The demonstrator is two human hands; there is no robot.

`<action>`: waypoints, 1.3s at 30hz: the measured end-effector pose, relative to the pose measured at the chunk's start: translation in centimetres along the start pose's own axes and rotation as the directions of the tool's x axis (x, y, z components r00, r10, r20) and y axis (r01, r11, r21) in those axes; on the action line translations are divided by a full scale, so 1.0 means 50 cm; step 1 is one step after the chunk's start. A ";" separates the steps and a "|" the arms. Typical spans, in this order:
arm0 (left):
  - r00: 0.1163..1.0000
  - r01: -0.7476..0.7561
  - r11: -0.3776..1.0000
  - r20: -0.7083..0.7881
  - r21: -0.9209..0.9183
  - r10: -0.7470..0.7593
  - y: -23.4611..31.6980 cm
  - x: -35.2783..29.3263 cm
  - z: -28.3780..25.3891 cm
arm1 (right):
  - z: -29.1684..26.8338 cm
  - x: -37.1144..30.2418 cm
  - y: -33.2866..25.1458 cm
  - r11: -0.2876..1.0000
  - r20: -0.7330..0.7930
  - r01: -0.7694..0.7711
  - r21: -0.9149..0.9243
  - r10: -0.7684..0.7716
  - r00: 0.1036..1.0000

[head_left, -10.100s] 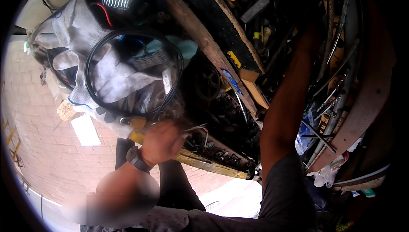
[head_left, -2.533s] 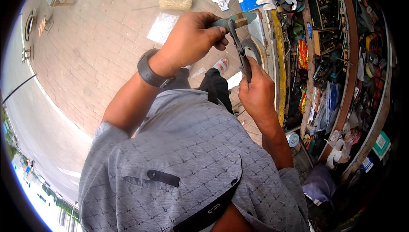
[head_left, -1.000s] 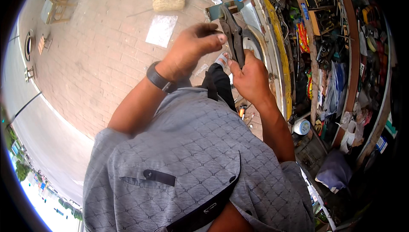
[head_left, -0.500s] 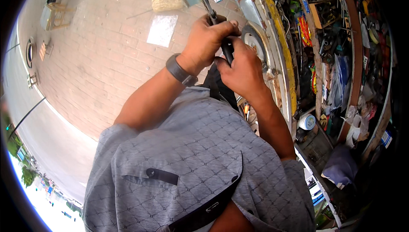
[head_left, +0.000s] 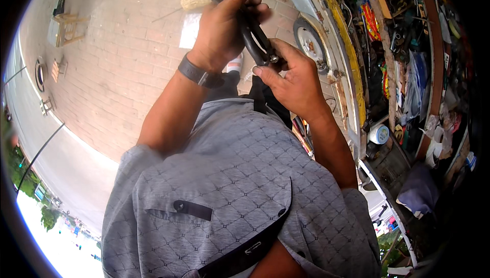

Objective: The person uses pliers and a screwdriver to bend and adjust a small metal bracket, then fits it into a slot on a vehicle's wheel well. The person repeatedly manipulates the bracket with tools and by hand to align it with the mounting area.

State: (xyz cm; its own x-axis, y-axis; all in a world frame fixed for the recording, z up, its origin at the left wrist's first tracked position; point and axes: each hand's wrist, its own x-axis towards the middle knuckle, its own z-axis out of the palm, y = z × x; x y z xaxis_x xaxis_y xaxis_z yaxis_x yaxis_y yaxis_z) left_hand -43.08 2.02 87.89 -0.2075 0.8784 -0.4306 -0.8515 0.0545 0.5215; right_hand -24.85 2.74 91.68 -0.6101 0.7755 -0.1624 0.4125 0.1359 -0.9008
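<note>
A dark pair of locking pliers (head_left: pixel 251 41) is held in front of my chest, with a broad flat jaw pointing up and away to the left. My left hand (head_left: pixel 219 30) is closed around its upper part, the thumb lying along the tool near the jaw. At the near end, two black handles run down to a shiny adjusting screw. Fingers of my right hand (head_left: pixel 296 76) pinch around that screw end, the thumb just below it. Part of the tool's middle is hidden by my left palm.
A cart or trailer with a wheel (head_left: pixel 309 38) stands on the right, its shelves packed with tools, bags and parts. A white tub (head_left: pixel 379 134) sits among them. On the brick paving lie a pale log-like block (head_left: pixel 195 0) and a white sheet (head_left: pixel 190 30). Small wooden stools stand at left.
The pliers have turned, so the jaw's broad side shows and the screw end is in view. My left hand has shifted left and up; my right hand has moved slightly to the handle end.
</note>
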 end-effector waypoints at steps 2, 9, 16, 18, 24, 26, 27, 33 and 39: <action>0.998 0.060 0.995 -0.001 -0.074 -0.060 -0.015 -0.011 0.005 | 0.006 0.007 0.000 0.987 -0.066 0.120 -0.107 -0.128 0.990; 0.994 0.092 0.984 -0.048 -0.152 -0.100 -0.017 0.002 0.005 | 0.010 -0.004 0.003 0.995 -0.099 0.010 0.096 0.000 0.995; 0.997 0.072 0.989 0.028 -0.126 -0.069 -0.015 0.007 0.008 | 0.014 -0.006 0.025 0.922 -0.075 -0.225 0.316 0.261 0.963; 0.998 0.056 0.993 0.034 -0.100 -0.052 -0.014 0.008 0.013 | 0.015 -0.002 0.025 0.916 -0.082 -0.234 0.325 0.274 0.958; 0.999 0.037 0.995 0.036 -0.090 -0.034 -0.010 0.007 0.028 | 0.012 0.001 0.027 0.933 -0.089 -0.203 0.297 0.239 0.967; 0.999 0.039 0.996 0.031 -0.074 -0.037 -0.010 0.007 0.031 | 0.019 0.000 0.038 0.928 -0.103 -0.159 0.337 0.204 0.973; 0.999 0.036 0.997 0.029 -0.063 -0.034 -0.007 0.008 0.034 | 0.021 0.001 0.041 0.922 -0.107 -0.147 0.359 0.198 0.974; 0.999 0.042 0.999 0.004 -0.031 -0.042 -0.009 0.003 0.047 | 0.024 -0.010 0.059 0.865 -0.096 -0.140 0.482 0.211 0.973; 0.999 0.034 0.999 -0.012 -0.034 -0.034 -0.006 0.006 0.056 | 0.022 -0.002 0.051 0.745 -0.069 -0.167 0.645 0.275 0.959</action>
State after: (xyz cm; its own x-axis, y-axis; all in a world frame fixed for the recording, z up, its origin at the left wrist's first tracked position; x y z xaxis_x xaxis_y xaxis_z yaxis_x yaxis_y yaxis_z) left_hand -41.53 3.58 89.66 -0.1837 0.8704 -0.4568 -0.8740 0.0681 0.4812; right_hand -24.46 2.32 88.97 -0.4248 0.8237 -0.3756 -0.0271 -0.4262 -0.9042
